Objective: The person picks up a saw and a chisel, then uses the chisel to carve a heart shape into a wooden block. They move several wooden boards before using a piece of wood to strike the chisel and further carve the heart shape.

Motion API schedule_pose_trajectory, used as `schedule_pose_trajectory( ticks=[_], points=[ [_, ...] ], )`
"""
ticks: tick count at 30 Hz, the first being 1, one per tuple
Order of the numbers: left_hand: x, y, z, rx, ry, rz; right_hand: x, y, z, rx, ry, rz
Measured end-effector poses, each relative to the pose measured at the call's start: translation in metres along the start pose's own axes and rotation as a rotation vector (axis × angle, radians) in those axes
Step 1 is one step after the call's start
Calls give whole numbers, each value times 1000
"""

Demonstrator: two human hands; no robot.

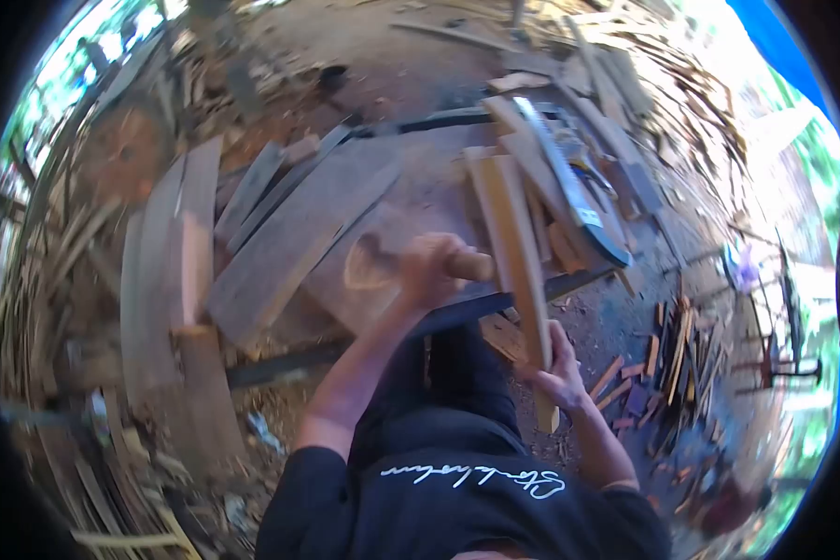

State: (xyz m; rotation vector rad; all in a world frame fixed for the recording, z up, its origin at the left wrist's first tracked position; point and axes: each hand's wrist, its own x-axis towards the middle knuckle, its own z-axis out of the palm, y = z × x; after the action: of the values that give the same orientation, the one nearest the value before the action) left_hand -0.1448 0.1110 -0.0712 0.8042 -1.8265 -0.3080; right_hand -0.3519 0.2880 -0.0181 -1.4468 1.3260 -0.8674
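Observation:
My left hand (429, 271) is closed around the thick wooden handle (472, 266) of a tool whose motion-blurred far part (371, 263) is over the worktable (429, 177). To the right, my right hand (558, 371) grips the near end of a long, narrow wooden piece (521, 252). That piece slants across the table's front edge, its far end over the tabletop and its near end beyond the edge, close to my body. The handle's butt points toward the wooden piece, with a small gap visible between them.
A handsaw (565, 173) lies on the table's right side among wood offcuts. Wide planks (289, 252) cover the left side. Scrap sticks (677, 359) are piled on the ground at the right, near a dark chair (784, 369). More wood strips (691, 103) lie at the back right.

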Motion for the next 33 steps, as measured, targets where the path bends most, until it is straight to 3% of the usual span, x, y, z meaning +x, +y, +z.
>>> schedule_pose_trajectory(
  ticks=[2, 5, 9, 19, 21, 22, 26, 28, 33],
  points=[
    [-11, 2, 8, 9, 25, 45, -9, 0, 1, 167, 118, 201],
    [-27, 0, 13, 111, -100, 88, -19, 23, 4, 163, 157, 218],
    [-28, 7, 7, 98, -183, 138, -28, 57, 9, 86, 280, 54],
    [-34, 7, 10, 84, -200, 136, -33, 34, -11, 232, 404, 124],
    [-34, 7, 13, 93, -184, 146, -31, 37, -17, 226, 430, -126],
    [-36, 9, 14, 98, -173, 146, -30, 27, -17, 215, 445, -97],
    [-38, 6, 12, 105, -193, 161, -27, 31, -16, 268, 418, -95],
    [-39, 7, 11, 105, -182, 201, -27, 41, -13, 120, 417, 83],
    [-57, 6, 10, 89, -198, 216, -27, 47, -4, -20, 266, 41]
  ],
)
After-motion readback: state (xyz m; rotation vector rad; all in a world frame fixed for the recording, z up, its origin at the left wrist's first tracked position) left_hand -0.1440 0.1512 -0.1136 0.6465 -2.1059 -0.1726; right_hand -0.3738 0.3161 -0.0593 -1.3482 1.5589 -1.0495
